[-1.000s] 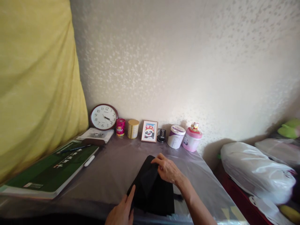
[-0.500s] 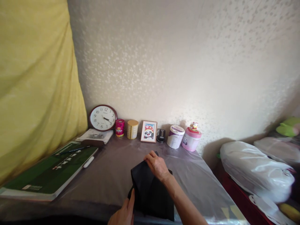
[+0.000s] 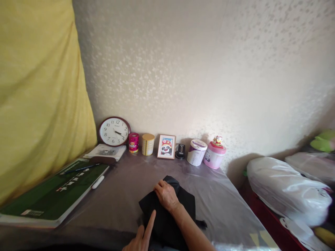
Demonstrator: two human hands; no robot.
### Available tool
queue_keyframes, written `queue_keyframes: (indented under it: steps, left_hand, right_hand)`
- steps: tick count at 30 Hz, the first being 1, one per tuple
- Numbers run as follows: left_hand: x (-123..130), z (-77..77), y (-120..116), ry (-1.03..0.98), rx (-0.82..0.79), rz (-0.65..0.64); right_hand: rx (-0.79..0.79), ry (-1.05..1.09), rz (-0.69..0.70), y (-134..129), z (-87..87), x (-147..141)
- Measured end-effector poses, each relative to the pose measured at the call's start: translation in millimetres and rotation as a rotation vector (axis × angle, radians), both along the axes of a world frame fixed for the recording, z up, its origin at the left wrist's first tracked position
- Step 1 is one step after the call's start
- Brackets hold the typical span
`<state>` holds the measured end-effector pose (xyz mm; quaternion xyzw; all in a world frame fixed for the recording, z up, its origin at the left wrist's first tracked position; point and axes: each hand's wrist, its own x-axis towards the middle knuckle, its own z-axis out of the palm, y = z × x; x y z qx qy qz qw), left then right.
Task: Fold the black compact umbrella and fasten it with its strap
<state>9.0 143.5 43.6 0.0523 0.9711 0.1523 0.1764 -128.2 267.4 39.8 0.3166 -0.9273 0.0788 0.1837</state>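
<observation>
A black fabric item, soft and folded like a bag or cover, lies near the front of the table. My right hand is on its upper part, fingers bent and pressed together on the cloth. At its lower left edge, my left hand has one long digit laid on the fabric while the others are curled; it appears to grip the edge, partly hidden. A loose black end sticks out at the item's right side.
Along the wall stand a clock, a pink can, a yellow-lidded tin, a framed panda picture, a black stapler-like object and two tubs. A green book lies left; white plastic bags sit right.
The raised black fabric has come down and spread wider, and its loose end now shows at the right. My right hand has moved down and slightly left with it.
</observation>
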Motion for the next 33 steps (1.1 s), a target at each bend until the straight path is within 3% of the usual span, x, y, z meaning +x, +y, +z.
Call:
queue_keyframes:
  steps: [7, 12, 17, 21, 27, 33]
  left_hand:
    - [-14.6, -1.4, -1.4, -0.005, 0.043, -0.102]
    - [-12.2, -1.9, 10.3, 0.001, -0.047, -0.022]
    - [-12.5, -8.0, 16.4, -0.048, -0.011, 0.041]
    - [-16.2, -16.8, 21.7, -0.071, -0.073, 0.103]
    - [-18.2, -20.9, 26.1, -0.099, -0.109, 0.141]
    - [-20.8, -20.9, 19.2, -0.151, -0.023, 0.12]
  right_hand:
    - [-0.017, -0.027, 0.017, -3.0, 3.6, -0.8]
    - [-0.163, -0.049, 0.077, 4.3, 7.3, 26.4]
    - [-0.274, -0.093, 0.239, 17.5, -2.9, 44.2]
    - [-0.268, -0.088, 0.227, 26.2, -10.4, 29.2]
    - [-0.209, -0.073, 0.178, 35.7, -8.3, -1.7]
    - [-0.117, -0.194, -0.004, 45.7, -5.5, -31.9]
